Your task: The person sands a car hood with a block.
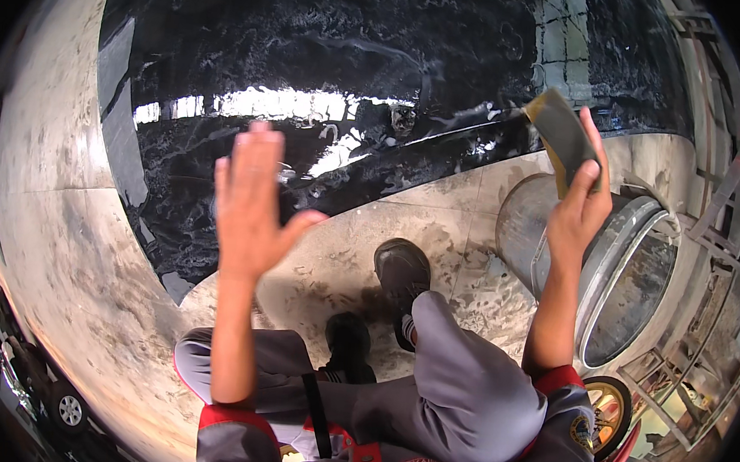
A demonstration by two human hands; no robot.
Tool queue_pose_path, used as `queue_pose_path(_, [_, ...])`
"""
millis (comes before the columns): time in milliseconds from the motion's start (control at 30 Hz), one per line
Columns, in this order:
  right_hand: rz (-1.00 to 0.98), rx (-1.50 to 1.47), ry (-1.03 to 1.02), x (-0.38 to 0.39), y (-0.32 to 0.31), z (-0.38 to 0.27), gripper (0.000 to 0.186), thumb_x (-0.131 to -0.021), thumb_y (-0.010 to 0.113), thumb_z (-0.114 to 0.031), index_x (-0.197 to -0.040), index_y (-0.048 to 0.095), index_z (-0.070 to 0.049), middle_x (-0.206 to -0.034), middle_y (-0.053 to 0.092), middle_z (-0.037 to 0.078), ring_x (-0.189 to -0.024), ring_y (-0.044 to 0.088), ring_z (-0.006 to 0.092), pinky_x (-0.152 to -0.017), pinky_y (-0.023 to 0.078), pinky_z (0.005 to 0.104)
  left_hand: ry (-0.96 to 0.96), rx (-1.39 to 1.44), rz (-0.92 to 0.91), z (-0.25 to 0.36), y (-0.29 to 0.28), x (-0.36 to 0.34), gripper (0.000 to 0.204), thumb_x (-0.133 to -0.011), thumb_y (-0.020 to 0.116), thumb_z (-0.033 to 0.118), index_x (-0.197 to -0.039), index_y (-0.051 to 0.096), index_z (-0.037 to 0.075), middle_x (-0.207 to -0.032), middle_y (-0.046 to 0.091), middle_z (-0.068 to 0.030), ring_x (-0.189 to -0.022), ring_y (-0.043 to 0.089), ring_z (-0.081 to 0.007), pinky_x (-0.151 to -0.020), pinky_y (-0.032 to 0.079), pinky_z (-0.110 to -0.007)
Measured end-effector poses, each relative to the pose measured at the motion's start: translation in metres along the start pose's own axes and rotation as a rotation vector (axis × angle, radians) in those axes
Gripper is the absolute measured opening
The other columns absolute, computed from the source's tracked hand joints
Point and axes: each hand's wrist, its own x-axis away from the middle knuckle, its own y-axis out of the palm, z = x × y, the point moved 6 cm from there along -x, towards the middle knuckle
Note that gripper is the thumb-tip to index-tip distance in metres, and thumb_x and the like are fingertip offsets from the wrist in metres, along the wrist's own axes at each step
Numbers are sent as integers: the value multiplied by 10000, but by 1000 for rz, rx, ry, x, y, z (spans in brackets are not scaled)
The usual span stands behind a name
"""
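A wet, glossy black panel point(339, 66) fills the upper part of the head view, with water streaks and bright reflections on it. My left hand point(252, 197) is open in front of the panel's near left part, fingers stretched and thumb spread; whether it touches the surface I cannot tell. In my right hand point(582, 199) is a bent piece of sandpaper point(565, 137), dark grey with a tan edge and underside. Thumb and fingers grip it at its right end. It is raised near the panel's lower right edge, above the bucket.
A large grey bucket point(521, 220) with a pale rim stands to my right. Metal frames point(724, 191) line the far right, and a gold-rimmed wheel point(606, 411) is near my right elbow. Cars point(41, 393) stand at the lower left. My shoes point(401, 272) are on the stained pale floor point(61, 235).
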Motion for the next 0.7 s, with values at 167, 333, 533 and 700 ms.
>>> queue_pose_path(167, [254, -298, 383, 13, -10, 48, 478, -1129, 365, -293, -1420, 540, 43, -1385, 608, 160, -1266, 586, 255, -1106, 421, 389, -555, -3, 162, -121, -23, 33, 724, -1067, 422, 445, -1627, 190, 47, -1696, 158, -192, -1570, 139, -364, -1247, 114, -533])
queue_pose_path(333, [440, -581, 538, -3, 4, 44, 467, -1120, 403, -293, -1446, 519, 21, -1379, 612, 135, -1267, 582, 235, -1094, 433, 383, -471, -88, 239, -74, -5, -1, 841, -1001, 549, 480, -1584, 236, -39, -1646, 241, -267, -1548, 202, -390, -1244, 149, -521])
queue_pose_path(533, [364, -676, 434, -18, -58, -14, 564, -1065, 538, -334, -1489, 462, 30, -1481, 516, 161, -1380, 468, 281, -1183, 328, 431, 129, 561, 124, 87, 9, -106, 761, -907, 673, 496, -1466, 476, 20, -1584, 397, -188, -1476, 366, -356, -1193, 308, -488])
queue_pose_path(700, [363, 651, -261, 27, -204, -5, 410, -1115, 350, -137, -1467, 498, 15, -1436, 588, 182, -1338, 551, 290, -1143, 385, 377, 202, 488, 220, 96, -2, -80, 824, -961, 564, 565, -1538, 374, 9, -1628, 335, -178, -1498, 338, -328, -1206, 294, -480])
